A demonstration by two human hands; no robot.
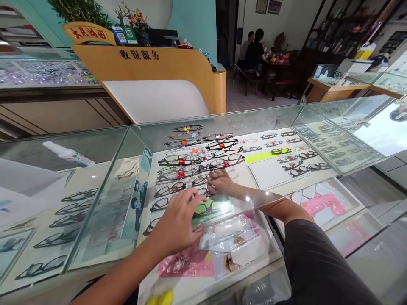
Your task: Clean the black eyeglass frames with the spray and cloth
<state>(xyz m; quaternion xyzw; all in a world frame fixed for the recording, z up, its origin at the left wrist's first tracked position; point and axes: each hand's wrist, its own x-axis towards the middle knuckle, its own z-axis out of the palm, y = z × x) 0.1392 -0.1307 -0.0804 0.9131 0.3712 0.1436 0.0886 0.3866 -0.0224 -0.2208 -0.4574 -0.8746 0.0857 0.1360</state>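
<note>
My right hand (220,182) reaches in under the glass top of the display case, among rows of eyeglasses. Its fingers are curled next to a pair of dark-framed glasses (201,181); what they hold, if anything, is hidden. My left hand (181,220) is at the front of the glass top (241,207), thumb and fingers apart, nothing in it. Beyond my right hand lie black eyeglasses with red tags (226,162). Below the glass, near my left fingers, are glasses on a green card (208,208).
An open drawer (275,254) with clear and pink plastic packets (190,262) is in front of me. On the left glass stands a white spray bottle (68,153), lying on its side. A cashier counter (178,65) is behind the case. Two people sit at a far table.
</note>
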